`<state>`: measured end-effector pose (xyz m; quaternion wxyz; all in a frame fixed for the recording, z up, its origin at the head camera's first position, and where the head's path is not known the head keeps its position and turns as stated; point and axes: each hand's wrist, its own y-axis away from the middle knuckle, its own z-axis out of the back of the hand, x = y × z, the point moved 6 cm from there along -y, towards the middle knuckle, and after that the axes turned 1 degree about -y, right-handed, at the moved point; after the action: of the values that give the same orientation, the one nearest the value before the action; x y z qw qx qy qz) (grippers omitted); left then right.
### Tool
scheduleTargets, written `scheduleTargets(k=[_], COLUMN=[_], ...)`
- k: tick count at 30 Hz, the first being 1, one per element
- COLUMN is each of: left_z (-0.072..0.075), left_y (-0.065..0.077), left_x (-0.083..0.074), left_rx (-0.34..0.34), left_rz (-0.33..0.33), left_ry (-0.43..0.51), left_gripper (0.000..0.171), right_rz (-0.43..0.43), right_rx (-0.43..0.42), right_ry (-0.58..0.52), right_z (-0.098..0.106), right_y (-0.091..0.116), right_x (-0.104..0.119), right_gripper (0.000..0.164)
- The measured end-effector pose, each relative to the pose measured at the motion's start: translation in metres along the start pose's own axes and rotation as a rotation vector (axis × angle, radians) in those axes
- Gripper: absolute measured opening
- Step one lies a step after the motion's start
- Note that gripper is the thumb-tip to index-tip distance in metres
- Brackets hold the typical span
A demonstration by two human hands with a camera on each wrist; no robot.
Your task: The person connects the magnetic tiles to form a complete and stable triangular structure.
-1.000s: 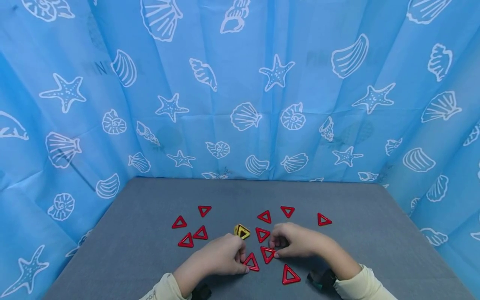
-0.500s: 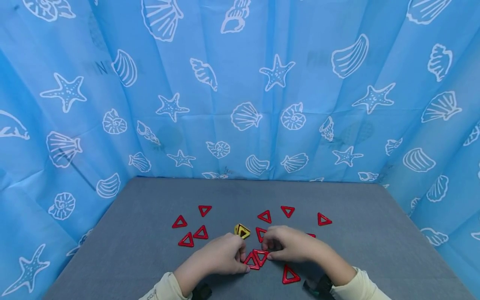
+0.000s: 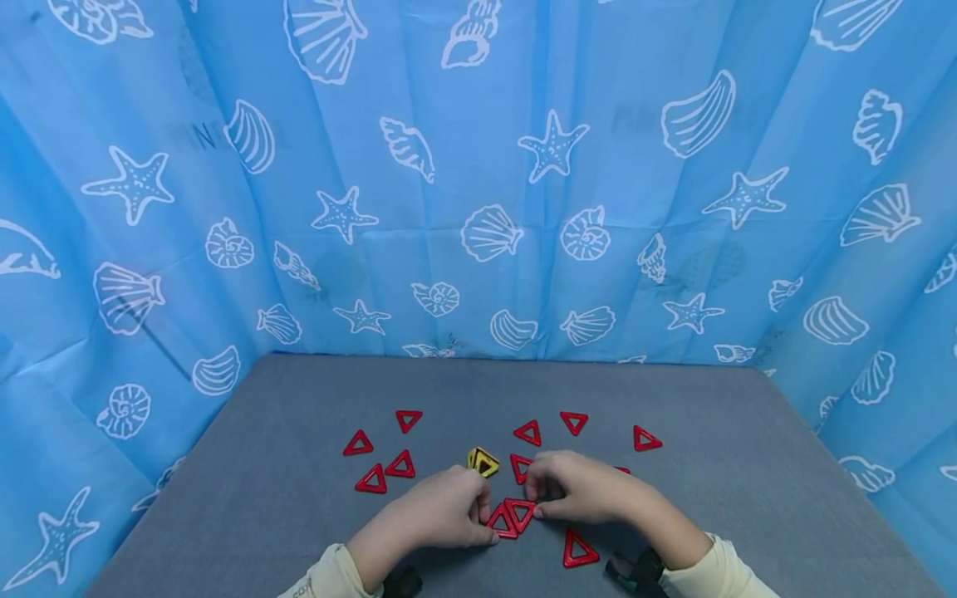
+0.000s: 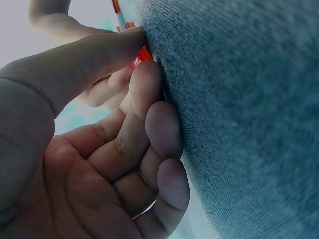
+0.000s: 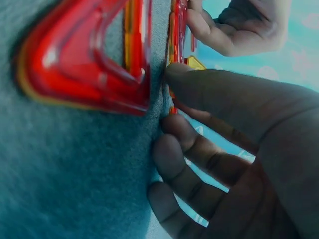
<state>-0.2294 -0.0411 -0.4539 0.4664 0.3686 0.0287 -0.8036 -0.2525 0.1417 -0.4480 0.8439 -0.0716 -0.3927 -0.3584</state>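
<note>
Two red hollow triangle tiles lie side against side on the grey table, between my hands in the head view. My left hand [image 3: 449, 508] pinches the left tile [image 3: 503, 535] between thumb and fingers at its outer side. From the other side, my right hand [image 3: 583, 488] grips the right tile [image 3: 521, 502] by its outer edge. The left wrist view shows a sliver of red tile [image 4: 144, 53] between thumb and index finger. In the right wrist view the thumb [image 5: 199, 84] lies against a thin red tile edge, and the other fingers curl below.
A small yellow triangular piece [image 3: 482, 462] stands behind my left hand. Several loose red triangles lie around, among them one in front [image 3: 581, 563], one far right [image 3: 646, 446] and one at the left [image 3: 370, 488]. Another peeks out behind my right hand. A blue shell-patterned curtain [image 3: 478, 183] surrounds the grey table [image 3: 299, 531].
My right hand has moved left with its red tile, turning it until it meets the left tile. My left hand has stayed in place. Over the last half second nothing clearly moves.
</note>
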Motion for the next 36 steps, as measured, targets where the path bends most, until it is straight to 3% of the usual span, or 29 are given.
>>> scheduleTargets(k=[10, 18, 23, 29, 36], left_z=[0.0, 0.001, 0.003, 0.009, 0.012], left_y=[0.0, 0.001, 0.0, -0.003, -0.008], left_x=[-0.001, 0.0, 0.0, 0.0, -0.002], left_rx=[-0.005, -0.022, -0.029, -0.086, -0.11], left_rz=[0.007, 0.004, -0.041, -0.082, -0.123], left_ry=[0.011, 0.002, 0.019, 0.058, -0.032], left_gripper=[0.025, 0.028, 0.025, 0.019, 0.026], right_rz=[0.088, 0.158, 0.182, 0.211, 0.255], right_rx=[0.008, -0.037, -0.061, -0.072, -0.076], right_ry=[-0.116, -0.125, -0.121, -0.129, -0.138], right_z=[0.002, 0.003, 0.003, 0.003, 0.003], right_y=[0.002, 0.001, 0.001, 0.0, 0.001], right_x=[0.005, 0.011, 0.013, 0.015, 0.018], right_gripper=[0.009, 0.008, 0.007, 0.005, 0.004])
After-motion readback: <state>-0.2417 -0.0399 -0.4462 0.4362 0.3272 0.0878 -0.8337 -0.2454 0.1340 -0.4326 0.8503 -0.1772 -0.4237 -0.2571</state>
